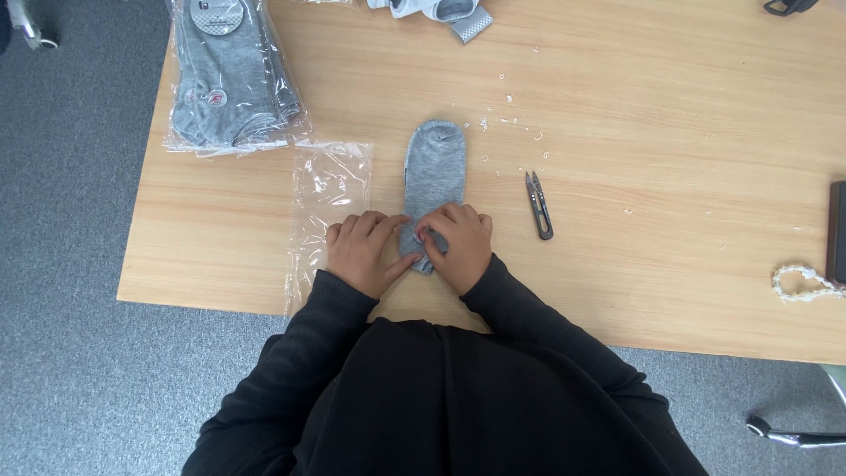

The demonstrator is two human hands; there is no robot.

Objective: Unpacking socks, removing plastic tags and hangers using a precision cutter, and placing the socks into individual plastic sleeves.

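Head view: grey sock (434, 167), soft fine knit w/ rounded toe, lies flat on the counter (670, 150) about mid-width, toe pointing away from the person, heel end under both hands. Left hand (364, 251) has fingers curled, grip narrow, thumb & fingertips pinching the sock's near edge from the left. Right hand (458, 247) is likewise curled, grip narrow, pressing & pinching the same bunched end from the right; the two hands touch each other over the fabric. Sleeves are black, ribbed-looking knit.

Counter is pale wood laminate w/ straight grain, smooth, sq. edges. Just left of the sock & partly under the left hand lies an empty clear plastic bag (324, 207), flat, crinkled, glossy, hanging slightly over the near edge. Further up-left is a filled clear bag of socks (231, 75): several grey socks stacked inside, round card label at top, film wrinkled. Right of the sock, apart from it, are small thread snips (538, 204), dark metal, thin pointed blades. Tiny white plastic bits (511, 110) are scattered near the toe. At top edge, a white/grey sock bundle (436, 11), partly cut off. Far right: white braided cord (804, 284) beside a dark flat object, cropped. Floor is grey carpet (62, 264)
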